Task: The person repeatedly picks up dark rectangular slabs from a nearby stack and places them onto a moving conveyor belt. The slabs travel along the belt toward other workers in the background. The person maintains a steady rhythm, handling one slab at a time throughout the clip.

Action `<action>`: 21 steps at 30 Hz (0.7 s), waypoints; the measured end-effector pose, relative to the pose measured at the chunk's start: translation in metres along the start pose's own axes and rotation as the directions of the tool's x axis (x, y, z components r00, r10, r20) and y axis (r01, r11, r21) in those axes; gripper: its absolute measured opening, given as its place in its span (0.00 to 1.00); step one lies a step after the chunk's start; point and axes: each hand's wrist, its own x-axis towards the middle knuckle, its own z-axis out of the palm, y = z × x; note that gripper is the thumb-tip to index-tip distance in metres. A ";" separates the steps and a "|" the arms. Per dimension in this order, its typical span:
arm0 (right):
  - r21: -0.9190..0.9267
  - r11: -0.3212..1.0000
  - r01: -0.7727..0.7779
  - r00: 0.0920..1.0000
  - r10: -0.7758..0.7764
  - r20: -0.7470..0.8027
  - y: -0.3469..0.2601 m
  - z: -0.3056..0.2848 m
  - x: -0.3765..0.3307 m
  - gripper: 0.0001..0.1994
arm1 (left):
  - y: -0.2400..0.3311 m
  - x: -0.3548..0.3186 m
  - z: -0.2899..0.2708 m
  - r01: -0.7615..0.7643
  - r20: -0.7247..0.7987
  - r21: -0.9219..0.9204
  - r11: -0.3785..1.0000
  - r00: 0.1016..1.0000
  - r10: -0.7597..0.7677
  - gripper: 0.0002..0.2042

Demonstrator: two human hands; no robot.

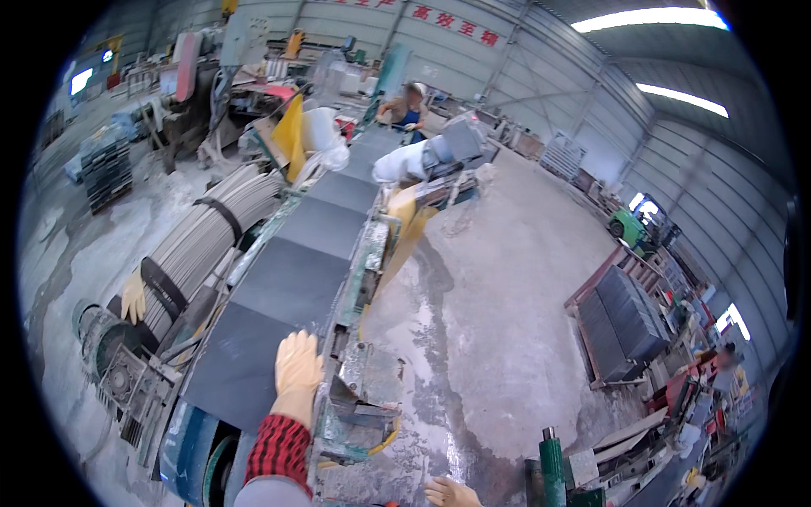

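My left hand [298, 365], in a pale cream glove, lies palm down with its fingers stretched forward on the right side of the nearest dark grey slab [241, 363]. Several such flat slabs form a row along the conveyor line [187, 448], running away from me. Low at the picture's edge is my right hand [451, 492], also gloved and partly cut off. Its fingers point left, slightly bent, and nothing shows in them; it is apart from the slabs. An empty-looking glove [133, 296] hangs beside the bundle of grey strips at the left.
The strapped grey strip bundle [215, 228] lies left of the conveyor, with a motor [127, 384] nearer me. A person [407, 110] is at the far end. Stacked slabs [621, 325] stand on the right, a green forklift [638, 224] behind. A green post [552, 465] rises near me.
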 end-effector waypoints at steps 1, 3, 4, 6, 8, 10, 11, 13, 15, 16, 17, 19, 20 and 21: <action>0.066 0.998 -0.025 0.983 0.012 0.183 0.001 -0.006 0.007 0.18 | 0.001 -0.015 -0.008 -0.022 0.000 -0.004 1.000 1.000 0.022 0.24; 0.084 0.995 -0.062 0.914 0.022 0.405 0.005 -0.017 0.016 0.17 | 0.014 -0.046 -0.041 -0.075 0.021 -0.012 0.997 0.997 0.075 0.23; 0.026 0.999 -0.029 0.924 0.017 0.381 0.005 -0.018 0.018 0.17 | 0.021 -0.064 -0.058 -0.096 0.051 -0.020 0.995 0.994 0.097 0.22; -0.153 0.988 0.035 0.965 0.006 0.261 0.003 -0.016 0.016 0.17 | 0.019 -0.106 -0.067 -0.174 0.016 -0.004 0.985 0.985 0.174 0.22; -0.269 0.962 0.053 0.975 0.009 0.223 -0.002 -0.012 0.019 0.17 | 0.003 -0.151 -0.079 -0.188 0.071 -0.003 0.982 0.980 0.188 0.24; -0.322 0.944 0.065 0.982 -0.002 0.191 -0.003 -0.020 0.013 0.17 | 0.030 -0.181 -0.118 -0.079 0.264 0.158 0.984 0.964 0.035 0.23; -0.342 0.937 0.067 0.980 0.002 0.197 -0.006 -0.022 0.012 0.17 | 0.014 -0.205 -0.113 -0.149 0.135 0.158 0.976 0.982 0.129 0.24; -0.363 0.929 0.074 0.983 -0.006 0.184 -0.009 -0.031 0.006 0.17 | 0.012 -0.217 -0.128 -0.146 0.170 0.099 0.984 0.977 0.128 0.24; -0.376 0.924 0.073 0.987 -0.013 0.159 -0.010 -0.041 -0.001 0.17 | -0.005 -0.214 -0.125 -0.125 0.111 0.069 0.990 0.987 0.117 0.22; -0.381 0.921 0.078 0.988 -0.021 0.152 -0.010 -0.044 -0.003 0.17 | -0.008 -0.207 -0.125 -0.091 0.057 0.050 0.995 0.994 0.088 0.21; -0.379 0.922 0.081 0.989 -0.025 0.148 -0.010 -0.045 -0.004 0.17 | -0.013 -0.195 -0.128 0.071 0.121 0.008 0.997 0.990 -0.072 0.20; -0.386 0.918 0.089 0.988 -0.032 0.153 -0.012 -0.042 -0.001 0.17 | -0.041 -0.188 -0.104 0.030 -0.136 0.106 0.994 0.991 -0.015 0.20; -0.391 0.916 0.088 0.989 -0.032 0.148 -0.013 -0.043 0.002 0.17 | -0.034 -0.180 -0.105 0.058 -0.230 0.080 0.995 0.972 -0.038 0.20; -0.398 0.912 0.094 0.988 -0.038 0.147 -0.013 -0.043 0.004 0.17 | -0.027 -0.174 -0.106 0.129 -0.127 0.167 0.978 0.986 -0.108 0.20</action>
